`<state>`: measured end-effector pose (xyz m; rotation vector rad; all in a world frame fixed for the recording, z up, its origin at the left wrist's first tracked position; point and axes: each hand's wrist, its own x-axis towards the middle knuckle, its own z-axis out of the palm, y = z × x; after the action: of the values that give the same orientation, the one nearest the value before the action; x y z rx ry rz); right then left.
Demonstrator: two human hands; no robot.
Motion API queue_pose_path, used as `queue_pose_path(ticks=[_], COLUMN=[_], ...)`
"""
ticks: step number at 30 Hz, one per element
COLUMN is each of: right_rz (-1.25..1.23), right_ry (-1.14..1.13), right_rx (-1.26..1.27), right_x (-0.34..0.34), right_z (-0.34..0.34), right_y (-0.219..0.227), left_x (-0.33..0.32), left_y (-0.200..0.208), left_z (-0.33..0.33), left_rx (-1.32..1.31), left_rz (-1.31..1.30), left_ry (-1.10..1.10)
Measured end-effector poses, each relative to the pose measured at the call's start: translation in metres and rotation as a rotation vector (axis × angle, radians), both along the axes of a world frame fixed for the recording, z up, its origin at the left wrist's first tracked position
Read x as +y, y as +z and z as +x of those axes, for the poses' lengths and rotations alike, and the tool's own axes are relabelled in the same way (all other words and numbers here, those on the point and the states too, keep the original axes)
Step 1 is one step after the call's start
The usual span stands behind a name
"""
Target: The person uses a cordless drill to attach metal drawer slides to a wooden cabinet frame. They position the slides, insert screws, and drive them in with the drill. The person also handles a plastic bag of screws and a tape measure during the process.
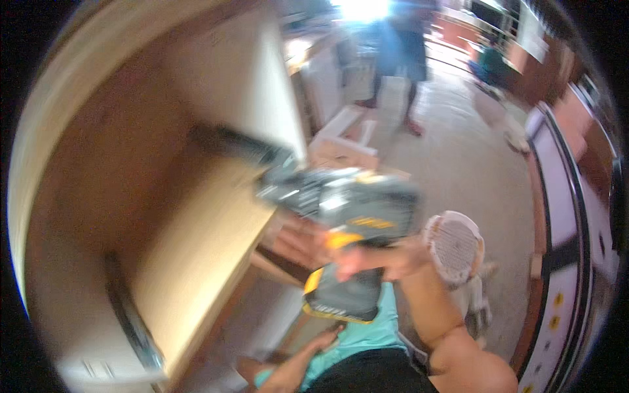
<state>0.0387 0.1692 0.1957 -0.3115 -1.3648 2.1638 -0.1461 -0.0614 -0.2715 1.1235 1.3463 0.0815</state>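
Observation:
My right hand (377,262) is wrapped round the grip of a black and yellow cordless drill (373,213). The drill points left, its chuck end at the inner end of a black drawer slide (242,144) on the cabinet's upright white panel (236,72). My left hand (324,338) is low by the teal cloth on my lap, its fingers closed around something small and dark. Behind the drill is a blurred skin-toned shape (295,237); whose it is I cannot tell. Motion smears the drill tip.
A second dark slide (131,314) lies along the cabinet's lower left side, beside a pale wood board (203,229). A white plastic stool (453,245) stands to the right. Long white and black panels (557,196) line the right side. A person (403,52) stands at the back.

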Motion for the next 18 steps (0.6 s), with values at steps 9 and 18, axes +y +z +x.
queue_pose_path(ticks=[9,18], right_rz=[0.107,0.123], right_ry=[-0.088,-0.024], right_rx=[0.140,0.136], right_x=[-0.081,-0.086], right_z=[0.072,0.093], right_y=[-0.063,-0.103], left_x=[-0.008,-0.002], left_y=[-0.021,-0.006], left_z=[0.021,0.028], left_rx=[-0.064,0.135], left_rz=[-0.020,-0.082], left_ry=[0.102,0.068])
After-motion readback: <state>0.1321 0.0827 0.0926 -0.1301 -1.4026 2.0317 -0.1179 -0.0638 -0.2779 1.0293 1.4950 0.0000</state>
